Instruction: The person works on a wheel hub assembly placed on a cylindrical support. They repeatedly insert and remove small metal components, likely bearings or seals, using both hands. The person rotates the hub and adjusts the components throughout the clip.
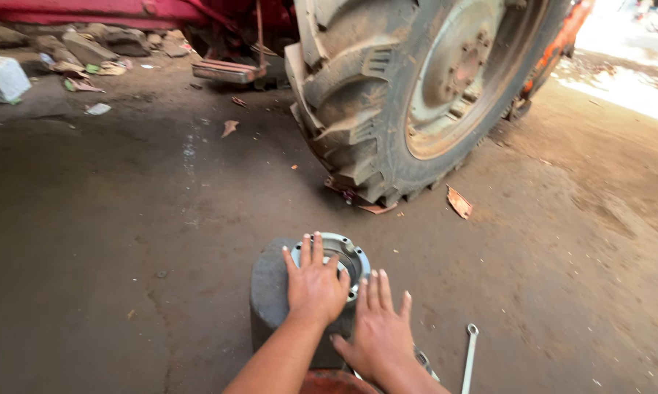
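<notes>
Both hands lie open and flat: the left hand should press the round grey metal flanged housing evenly onto the dark block, the right hand bracing beside it.

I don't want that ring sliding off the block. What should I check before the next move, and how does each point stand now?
1. Left hand flat on the metal ring: ok.
2. Right hand bracing the block's near edge: ok.
3. Ring fully seated on the block: cannot tell, the hands cover its near side.
4. Block steady on the ground: cannot tell.
5. Spanner within reach, on the ground beside the right hand: ok.
6. Tractor tyre apart from the block: ok.
</notes>
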